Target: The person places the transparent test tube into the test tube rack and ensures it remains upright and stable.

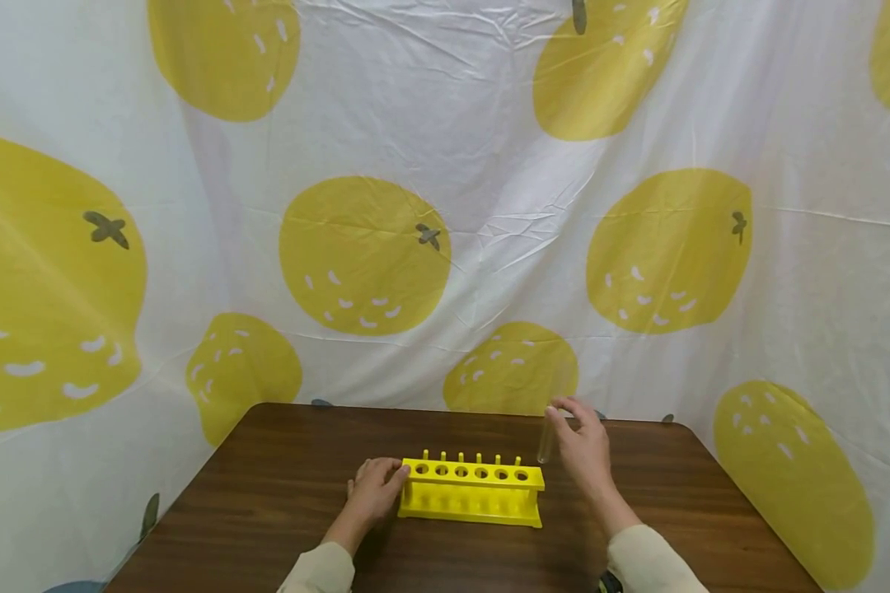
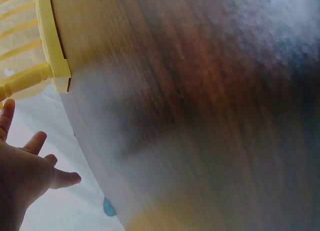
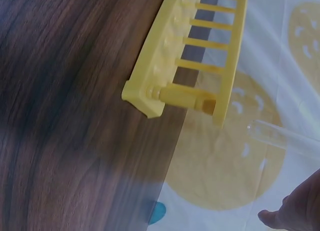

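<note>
In the head view a yellow test tube rack [image 1: 470,492] stands on the table, with a row of round holes and short pegs behind them. My left hand [image 1: 374,492] is at its left end, thumb tip at the top corner. The left wrist view shows that hand's fingers [image 2: 36,142] spread, one reaching up beside the rack's post [image 2: 30,78]. Right of the rack, my right hand [image 1: 584,445] pinches a clear glass test tube [image 1: 545,441], its lower end hanging near the rack's right end. The right wrist view shows the tube's rounded end [image 3: 265,132] beside the rack [image 3: 187,56].
The dark wood-grain table [image 1: 297,461] has rounded back corners. A white curtain [image 1: 504,272] printed with large yellow fruit hangs behind the table and along its sides. A dark object [image 1: 610,581] shows at the right sleeve.
</note>
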Demonstrator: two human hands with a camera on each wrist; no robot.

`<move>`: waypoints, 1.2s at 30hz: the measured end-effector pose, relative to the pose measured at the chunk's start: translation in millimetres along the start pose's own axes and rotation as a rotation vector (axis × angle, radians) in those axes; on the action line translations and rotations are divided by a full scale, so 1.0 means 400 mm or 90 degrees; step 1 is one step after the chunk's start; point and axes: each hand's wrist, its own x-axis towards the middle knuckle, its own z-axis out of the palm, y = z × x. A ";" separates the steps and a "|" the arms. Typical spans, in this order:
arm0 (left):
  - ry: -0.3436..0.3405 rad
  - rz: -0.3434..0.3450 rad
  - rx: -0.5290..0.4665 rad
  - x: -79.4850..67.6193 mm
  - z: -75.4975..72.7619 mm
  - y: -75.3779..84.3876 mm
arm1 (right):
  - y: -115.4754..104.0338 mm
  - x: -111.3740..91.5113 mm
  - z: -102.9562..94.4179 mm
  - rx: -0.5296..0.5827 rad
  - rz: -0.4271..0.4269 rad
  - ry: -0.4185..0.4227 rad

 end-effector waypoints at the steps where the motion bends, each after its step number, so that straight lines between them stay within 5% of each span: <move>1: 0.000 0.000 -0.001 -0.001 0.000 0.000 | -0.003 -0.002 0.004 0.002 -0.001 -0.003; 17: 0.004 0.001 -0.004 0.006 0.000 -0.006 | -0.004 -0.039 0.050 0.033 0.047 -0.079; 36: 0.003 0.004 -0.004 0.007 0.000 -0.008 | 0.046 -0.066 0.073 0.015 0.041 -0.077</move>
